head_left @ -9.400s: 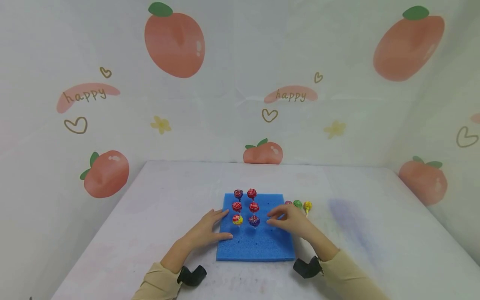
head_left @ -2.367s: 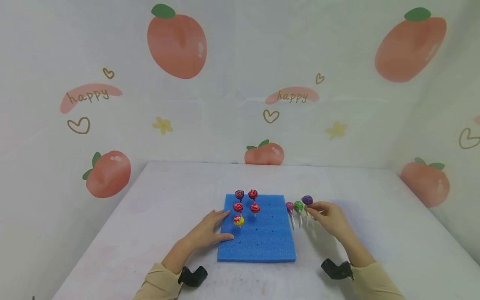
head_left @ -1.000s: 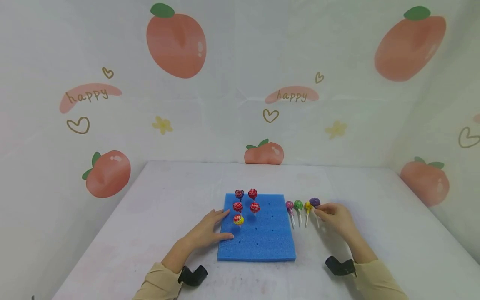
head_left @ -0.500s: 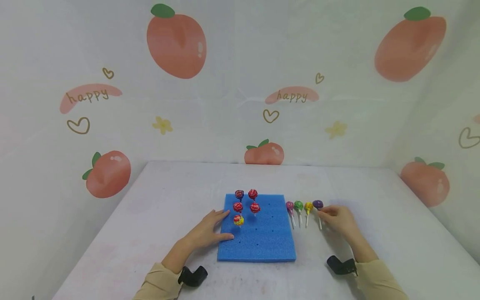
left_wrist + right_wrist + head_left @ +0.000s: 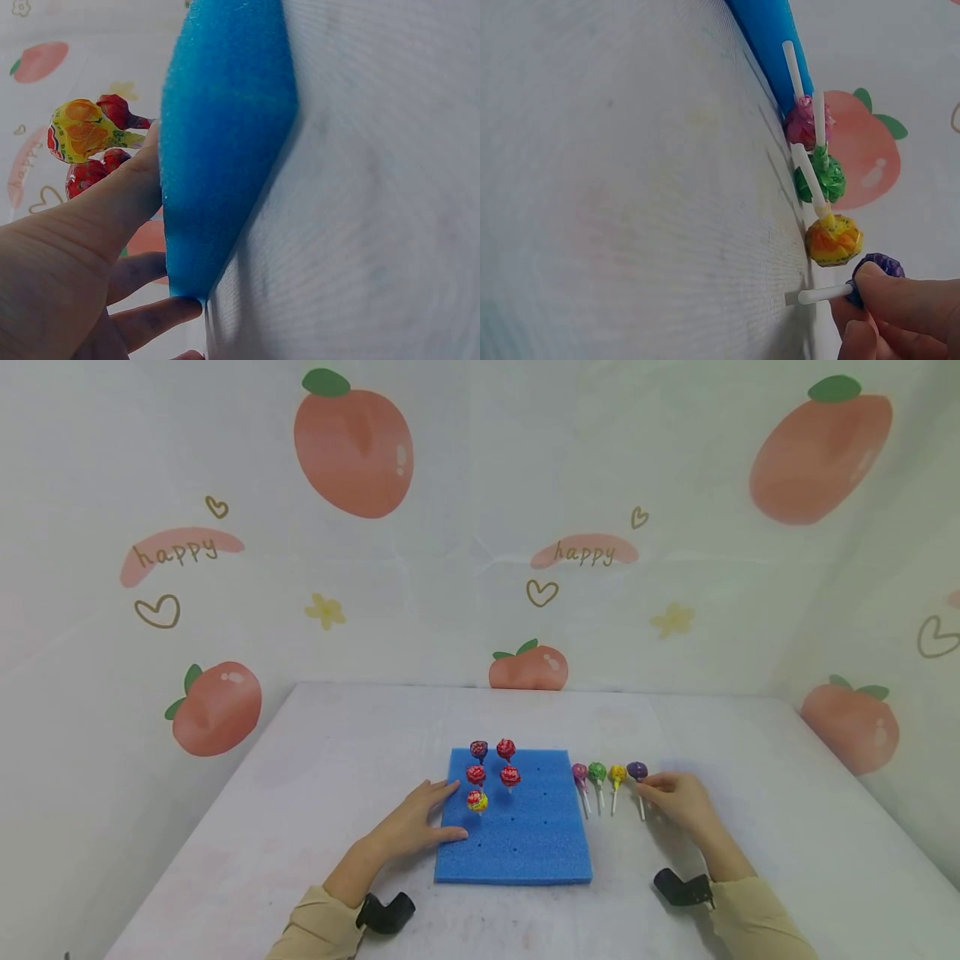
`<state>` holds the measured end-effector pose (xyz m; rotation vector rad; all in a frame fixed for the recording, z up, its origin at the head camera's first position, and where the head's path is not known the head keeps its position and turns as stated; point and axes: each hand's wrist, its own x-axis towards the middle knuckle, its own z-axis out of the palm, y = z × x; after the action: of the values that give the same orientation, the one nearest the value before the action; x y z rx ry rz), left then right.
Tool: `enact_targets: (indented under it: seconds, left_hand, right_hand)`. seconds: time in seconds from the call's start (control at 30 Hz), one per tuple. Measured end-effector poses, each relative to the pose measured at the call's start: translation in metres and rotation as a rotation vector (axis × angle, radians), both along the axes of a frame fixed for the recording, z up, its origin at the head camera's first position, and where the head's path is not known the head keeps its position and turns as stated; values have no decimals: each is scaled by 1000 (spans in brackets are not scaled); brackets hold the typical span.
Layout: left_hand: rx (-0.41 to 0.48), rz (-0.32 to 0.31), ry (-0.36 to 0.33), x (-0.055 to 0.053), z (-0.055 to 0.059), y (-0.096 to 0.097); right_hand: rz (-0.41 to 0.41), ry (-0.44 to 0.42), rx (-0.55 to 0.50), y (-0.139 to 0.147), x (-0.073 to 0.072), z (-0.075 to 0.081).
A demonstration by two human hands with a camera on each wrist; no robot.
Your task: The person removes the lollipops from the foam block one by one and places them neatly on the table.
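Note:
My right hand (image 5: 678, 797) pinches a purple lollipop (image 5: 637, 770) just under its wrapped head, at the right end of a row on the table. In the right wrist view, thumb and fingers hold that lollipop with its white stick pointing left. Beside it lie a yellow lollipop (image 5: 617, 774), a green lollipop (image 5: 597, 772) and a pink lollipop (image 5: 580, 772). My left hand (image 5: 412, 821) rests at the left edge of a blue foam board (image 5: 547, 852), fingers spread. Several lollipops stand upright in the board, among them a red and yellow lollipop (image 5: 477, 802).
Small holes dot the foam board's right and front parts. A white cloth covers the table (image 5: 337, 727), and a printed white backdrop (image 5: 465, 460) rises behind it. Black wrist devices (image 5: 386, 913) sit at both cuffs.
The purple lollipop, earlier standing in the foam board, has been carried right, past the yellow one, and lowered onto the table. In the last half second it barely moved. The left hand stayed put.

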<state>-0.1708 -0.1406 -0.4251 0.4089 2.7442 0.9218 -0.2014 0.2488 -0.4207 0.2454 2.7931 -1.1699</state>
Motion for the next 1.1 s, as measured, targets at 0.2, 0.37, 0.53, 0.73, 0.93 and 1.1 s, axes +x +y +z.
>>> enact_targets:
  seconds: [0.2,0.37,0.53,0.73,0.93,1.1]
  left_hand:
    - [-1,2,-5,0,-1,0]
    - [4,0,-6,0,0,0]
    - [1,-1,-4,1,0,0]
    - [6,1,-8,2,1,0]
    - [8,2,-8,2,2,0]
    - [8,1,-10,2,2,0]
  right_hand:
    - [0,-6,-5,2,-1,0]
    - [5,-12,-13,2,-1,0]
    - [13,-8,-16,3,-3,-2]
    - [12,-10,-6,4,-5,-5]
    - [14,-14,-4,4,-6,-4]
    - [20,-12,-10,3,-6,-3]
